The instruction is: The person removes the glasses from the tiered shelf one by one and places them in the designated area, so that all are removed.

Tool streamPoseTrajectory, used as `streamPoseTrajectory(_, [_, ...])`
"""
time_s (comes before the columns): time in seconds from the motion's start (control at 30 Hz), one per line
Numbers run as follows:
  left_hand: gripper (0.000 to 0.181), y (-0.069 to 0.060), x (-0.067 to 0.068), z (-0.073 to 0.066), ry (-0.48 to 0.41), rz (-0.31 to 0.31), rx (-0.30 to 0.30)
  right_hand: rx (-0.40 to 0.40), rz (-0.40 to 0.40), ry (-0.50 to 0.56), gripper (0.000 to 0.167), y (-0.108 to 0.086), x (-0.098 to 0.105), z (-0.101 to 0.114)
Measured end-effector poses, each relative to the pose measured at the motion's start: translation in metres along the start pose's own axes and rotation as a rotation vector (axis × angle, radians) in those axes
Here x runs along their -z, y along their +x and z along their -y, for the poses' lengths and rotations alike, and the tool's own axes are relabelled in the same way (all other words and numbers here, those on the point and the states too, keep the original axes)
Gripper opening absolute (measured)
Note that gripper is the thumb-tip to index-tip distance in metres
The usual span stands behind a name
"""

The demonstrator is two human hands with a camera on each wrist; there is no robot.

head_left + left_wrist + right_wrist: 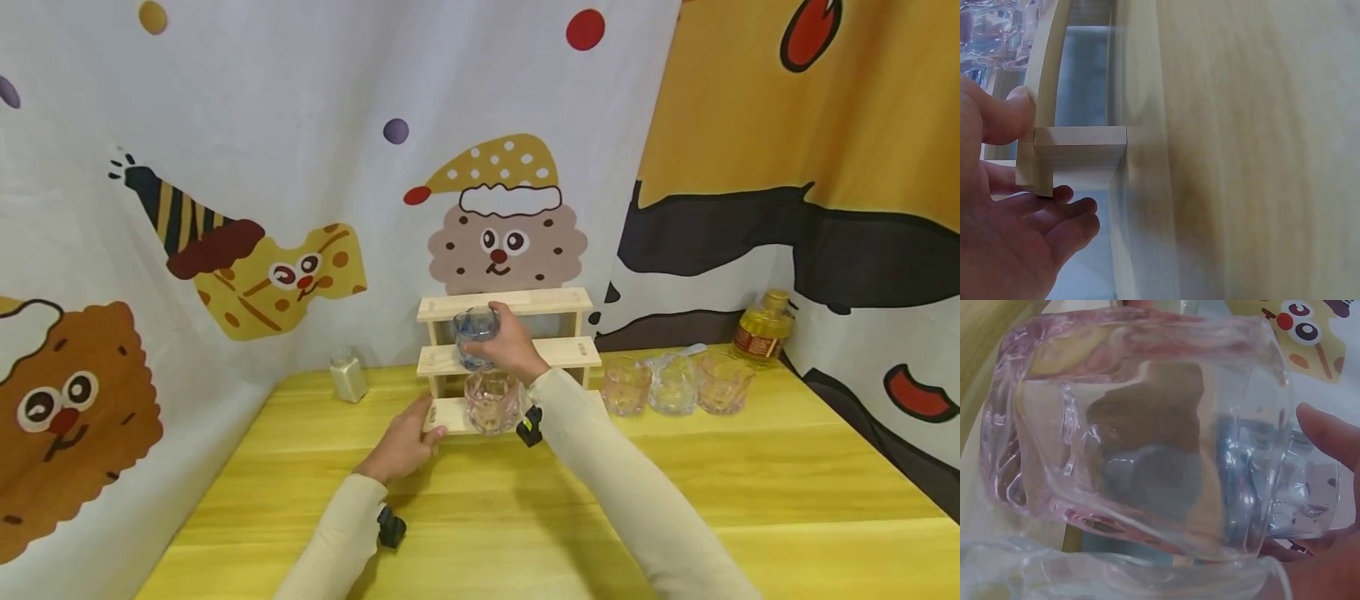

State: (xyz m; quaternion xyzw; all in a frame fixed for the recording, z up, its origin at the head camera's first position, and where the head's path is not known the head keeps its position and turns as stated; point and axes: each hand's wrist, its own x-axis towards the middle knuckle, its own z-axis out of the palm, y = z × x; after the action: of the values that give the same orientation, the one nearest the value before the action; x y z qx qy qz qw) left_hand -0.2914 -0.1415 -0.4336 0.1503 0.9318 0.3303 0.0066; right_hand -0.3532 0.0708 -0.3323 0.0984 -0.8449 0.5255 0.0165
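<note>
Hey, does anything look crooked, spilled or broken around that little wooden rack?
Nothing stands out. The wooden rack stands level, the pink glass on its bottom step sits upright, and no spill or break shows.

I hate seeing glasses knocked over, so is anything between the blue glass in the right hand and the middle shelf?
Nothing visible stands between the blue glass, gripped by the right hand, and the middle shelf; whether they touch is unclear. A pink glass stands in front, on the bottom shelf.
</note>
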Motion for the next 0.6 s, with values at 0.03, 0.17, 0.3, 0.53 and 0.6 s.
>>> streamPoseTrajectory(0.03, [0.068, 0.0002, -0.0006, -0.0004, -0.006, -0.001, -0.001, 0.006, -0.004, -0.009, 0.094, 0.0005, -0.0003, -0.0003])
streamPoseTrajectory(0.17, [0.068, 0.0022, 0.0007, -0.0019, -0.006, -0.006, -0.003, 0.016, -0.015, -0.029, 0.093, 0.0025, 0.0003, 0.0025])
streamPoseTrajectory(0.3, [0.068, 0.0041, 0.0015, -0.0016, 0.008, -0.006, -0.011, 0.008, -0.021, -0.048, 0.091, 0.0031, 0.0014, 0.0044])
streamPoseTrajectory(0.53, [0.069, 0.0028, 0.0001, -0.0009, 0.009, 0.0, -0.006, 0.026, -0.056, -0.085, 0.091, 0.0013, -0.0013, 0.0047])
streamPoseTrajectory(0.6, [0.068, 0.0018, 0.0007, -0.0011, 0.011, 0.001, -0.006, 0.042, -0.06, -0.098, 0.092, 0.0002, -0.002, 0.0066])
